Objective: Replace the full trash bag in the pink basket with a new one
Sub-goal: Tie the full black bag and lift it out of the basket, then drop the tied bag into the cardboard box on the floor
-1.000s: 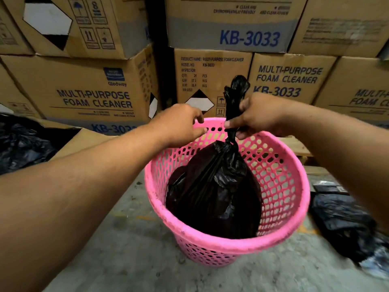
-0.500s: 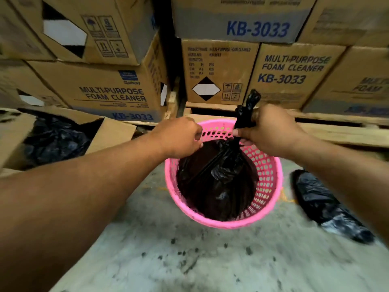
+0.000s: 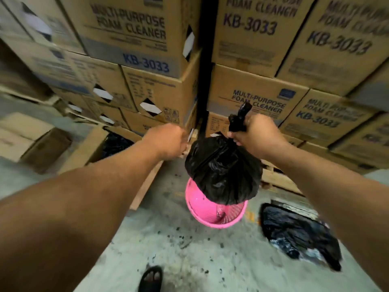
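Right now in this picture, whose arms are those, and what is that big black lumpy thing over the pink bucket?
Those arms belong to a person wearing a camera on their head, so you see what they see, looking down. The right hand grips the twisted neck of a full black plastic trash bag, held up over the round pink plastic basket with holes. The left hand is curled and holds nothing. The basket stands on a grey concrete floor. Another crumpled black plastic bag lies to its right. Behind are stacked brown cardboard boxes marked foam cleaner. At the bottom you see the person's foot in a black sandal.
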Demonstrator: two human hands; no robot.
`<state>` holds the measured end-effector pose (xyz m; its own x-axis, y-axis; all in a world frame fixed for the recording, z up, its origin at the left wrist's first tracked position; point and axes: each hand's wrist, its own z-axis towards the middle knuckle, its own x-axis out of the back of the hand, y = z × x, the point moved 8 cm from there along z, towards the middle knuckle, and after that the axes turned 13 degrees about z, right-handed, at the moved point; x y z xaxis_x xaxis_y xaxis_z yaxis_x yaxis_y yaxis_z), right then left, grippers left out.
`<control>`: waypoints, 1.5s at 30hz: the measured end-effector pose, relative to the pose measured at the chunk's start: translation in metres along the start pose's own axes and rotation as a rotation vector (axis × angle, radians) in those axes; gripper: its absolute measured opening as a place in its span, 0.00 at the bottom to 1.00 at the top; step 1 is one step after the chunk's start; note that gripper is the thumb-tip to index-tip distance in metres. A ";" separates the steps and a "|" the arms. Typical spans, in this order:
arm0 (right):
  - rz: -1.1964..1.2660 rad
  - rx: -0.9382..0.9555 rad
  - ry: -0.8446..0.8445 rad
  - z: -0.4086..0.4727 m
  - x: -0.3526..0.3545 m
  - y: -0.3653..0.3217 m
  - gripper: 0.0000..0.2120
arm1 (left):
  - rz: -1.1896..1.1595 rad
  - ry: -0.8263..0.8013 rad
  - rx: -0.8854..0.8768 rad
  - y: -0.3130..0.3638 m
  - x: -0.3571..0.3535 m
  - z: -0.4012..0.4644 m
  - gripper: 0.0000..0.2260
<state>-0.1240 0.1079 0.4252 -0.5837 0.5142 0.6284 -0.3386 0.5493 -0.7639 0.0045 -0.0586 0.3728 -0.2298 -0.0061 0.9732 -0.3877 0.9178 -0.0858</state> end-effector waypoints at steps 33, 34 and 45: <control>0.253 -0.335 -0.268 0.134 -0.441 -0.217 0.07 | -0.041 -0.201 0.333 -0.473 -0.106 -0.113 0.13; 0.249 -0.326 -0.260 0.140 -0.451 -0.219 0.08 | -0.033 -0.204 0.348 -0.478 -0.114 -0.114 0.13; 0.141 -0.238 -0.296 0.183 -0.506 -0.237 0.12 | -0.085 -0.213 0.521 -0.521 -0.150 -0.131 0.16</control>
<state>0.1168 -0.4030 0.2614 -0.8110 0.4026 0.4244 -0.0803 0.6419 -0.7625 0.3579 -0.4834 0.2996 -0.3325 -0.2015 0.9213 -0.7896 0.5937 -0.1552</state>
